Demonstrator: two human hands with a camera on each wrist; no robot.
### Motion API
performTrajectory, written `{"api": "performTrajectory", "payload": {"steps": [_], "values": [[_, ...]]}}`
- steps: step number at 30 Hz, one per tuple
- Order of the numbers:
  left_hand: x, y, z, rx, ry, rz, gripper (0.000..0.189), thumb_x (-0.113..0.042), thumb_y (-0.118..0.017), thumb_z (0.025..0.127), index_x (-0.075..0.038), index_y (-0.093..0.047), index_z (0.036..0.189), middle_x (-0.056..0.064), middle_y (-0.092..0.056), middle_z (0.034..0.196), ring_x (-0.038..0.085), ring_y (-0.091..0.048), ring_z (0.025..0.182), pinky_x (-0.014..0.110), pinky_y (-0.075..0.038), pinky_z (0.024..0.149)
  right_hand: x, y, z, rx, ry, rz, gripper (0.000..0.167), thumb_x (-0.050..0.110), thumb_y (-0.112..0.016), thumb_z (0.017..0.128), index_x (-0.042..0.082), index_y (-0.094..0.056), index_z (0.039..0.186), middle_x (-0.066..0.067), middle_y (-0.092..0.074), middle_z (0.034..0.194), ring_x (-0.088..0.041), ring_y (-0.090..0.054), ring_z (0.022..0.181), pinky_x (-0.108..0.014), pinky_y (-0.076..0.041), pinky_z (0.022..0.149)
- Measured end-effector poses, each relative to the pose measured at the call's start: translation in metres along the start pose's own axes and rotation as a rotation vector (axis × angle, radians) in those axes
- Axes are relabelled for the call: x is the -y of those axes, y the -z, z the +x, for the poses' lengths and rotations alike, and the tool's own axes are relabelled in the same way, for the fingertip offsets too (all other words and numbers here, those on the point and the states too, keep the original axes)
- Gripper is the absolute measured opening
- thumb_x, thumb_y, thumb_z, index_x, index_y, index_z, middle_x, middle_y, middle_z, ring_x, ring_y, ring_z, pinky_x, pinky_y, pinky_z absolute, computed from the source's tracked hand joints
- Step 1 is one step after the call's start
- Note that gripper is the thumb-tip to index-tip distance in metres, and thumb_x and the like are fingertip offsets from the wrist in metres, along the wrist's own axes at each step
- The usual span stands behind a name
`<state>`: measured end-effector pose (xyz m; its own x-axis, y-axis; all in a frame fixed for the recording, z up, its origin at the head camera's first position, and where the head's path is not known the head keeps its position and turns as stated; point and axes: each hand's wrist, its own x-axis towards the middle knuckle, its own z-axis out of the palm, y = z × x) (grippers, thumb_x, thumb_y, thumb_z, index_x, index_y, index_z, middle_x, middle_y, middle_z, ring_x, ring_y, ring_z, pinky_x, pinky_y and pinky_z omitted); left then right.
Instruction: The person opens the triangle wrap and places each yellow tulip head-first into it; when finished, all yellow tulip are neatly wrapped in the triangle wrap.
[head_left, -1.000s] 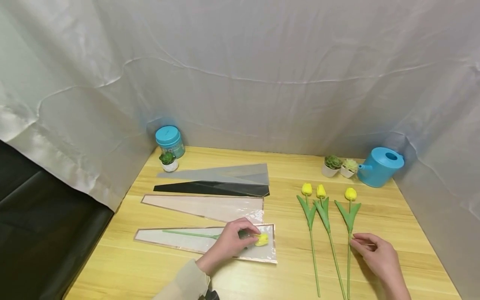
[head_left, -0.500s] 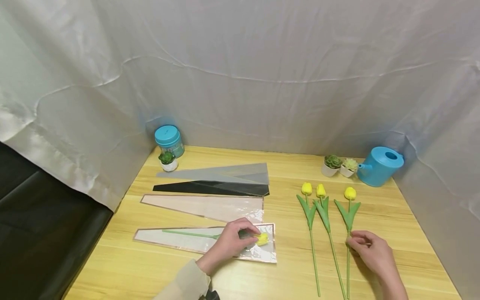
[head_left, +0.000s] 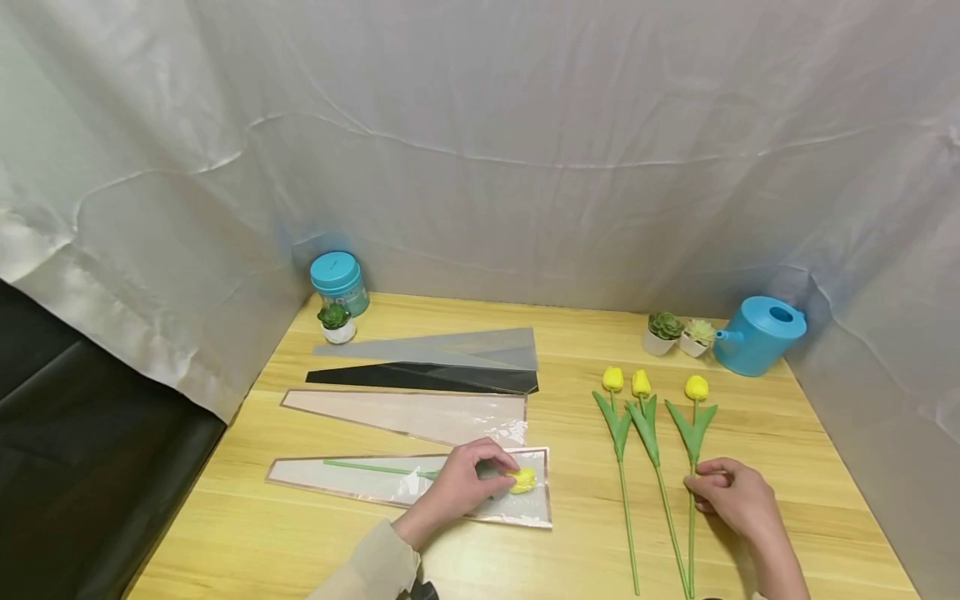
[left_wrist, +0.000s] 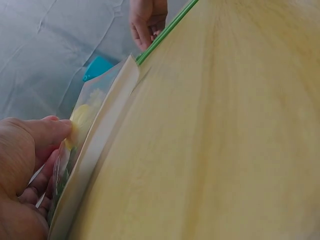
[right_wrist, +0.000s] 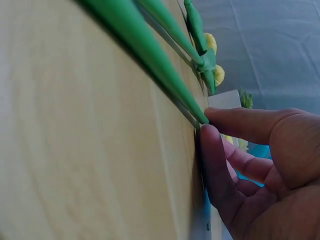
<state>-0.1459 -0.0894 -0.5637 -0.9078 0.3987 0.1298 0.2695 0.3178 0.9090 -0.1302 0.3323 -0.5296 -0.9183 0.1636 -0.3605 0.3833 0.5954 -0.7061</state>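
In the head view my left hand is at the front bouquet sleeve, a clear, tapered one with a pinkish border. Its curled fingers and thumb hold the yellow tulip that lies along this sleeve, just below the bloom; the leaves are mostly hidden by the hand. My right hand pinches the stem of the rightmost tulip below its leaves. That pinch on the green stem shows close up in the right wrist view. Two more tulips lie side by side to its left.
Behind the front sleeve lie another pink-edged sleeve, a black one and a grey one. A blue-lidded jar and a potted succulent stand back left. Small succulents and a blue watering can stand back right.
My right hand has moved slightly left, and the rightmost tulip has shifted a little left with it. The left hand has stayed in place on the sleeved tulip.
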Motion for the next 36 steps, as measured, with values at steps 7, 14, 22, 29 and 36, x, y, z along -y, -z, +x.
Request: {"api": "performTrajectory", "payload": {"steps": [7,14,22,29,36], "values": [[0.002,0.0,0.0,0.004,-0.003,-0.005,0.017,-0.014,-0.084,0.087,-0.024,-0.079,0.099,-0.01,-0.073,0.098,0.011,-0.068,0.092,0.027,-0.054,0.092,-0.002,-0.001,0.003,-0.011,-0.021,0.043,0.038,0.02,-0.075,0.095,-0.01,-0.065,0.117,-0.001,-0.077,0.084,-0.014,-0.074,0.069,-0.026,-0.06,0.064],[0.002,0.001,0.002,0.017,0.016,-0.01,0.017,-0.016,-0.084,0.087,-0.024,-0.079,0.1,-0.008,-0.074,0.099,0.012,-0.069,0.093,0.028,-0.054,0.092,-0.006,0.0,0.006,0.025,-0.056,0.141,0.039,0.017,-0.075,0.096,-0.01,-0.064,0.121,0.0,-0.077,0.087,-0.014,-0.074,0.073,-0.027,-0.061,0.067],[-0.014,0.012,0.02,0.05,-0.016,-0.001,0.013,-0.011,-0.077,0.093,-0.014,-0.078,0.106,0.001,-0.075,0.102,0.008,-0.066,0.091,0.027,-0.056,0.088,-0.01,0.0,0.005,0.033,-0.071,0.185,0.037,0.014,-0.072,0.097,-0.011,-0.064,0.122,0.0,-0.074,0.087,-0.013,-0.072,0.074,-0.026,-0.061,0.068],[-0.003,0.018,0.054,0.038,-0.001,0.094,0.02,-0.011,-0.075,0.095,-0.011,-0.076,0.115,0.001,-0.077,0.111,0.012,-0.068,0.103,0.033,-0.055,0.096,-0.009,0.0,0.004,0.032,-0.067,0.192,0.038,0.014,-0.071,0.098,-0.013,-0.063,0.123,-0.002,-0.073,0.088,-0.014,-0.071,0.075,-0.027,-0.062,0.069],[0.018,0.015,0.063,0.038,0.031,0.153,0.03,-0.012,-0.081,0.09,-0.016,-0.076,0.12,-0.003,-0.075,0.119,0.019,-0.066,0.114,0.036,-0.054,0.101,-0.009,0.0,0.005,0.03,-0.063,0.2,0.039,0.014,-0.071,0.098,-0.013,-0.062,0.124,-0.002,-0.074,0.088,-0.014,-0.072,0.075,-0.028,-0.062,0.07]]}}
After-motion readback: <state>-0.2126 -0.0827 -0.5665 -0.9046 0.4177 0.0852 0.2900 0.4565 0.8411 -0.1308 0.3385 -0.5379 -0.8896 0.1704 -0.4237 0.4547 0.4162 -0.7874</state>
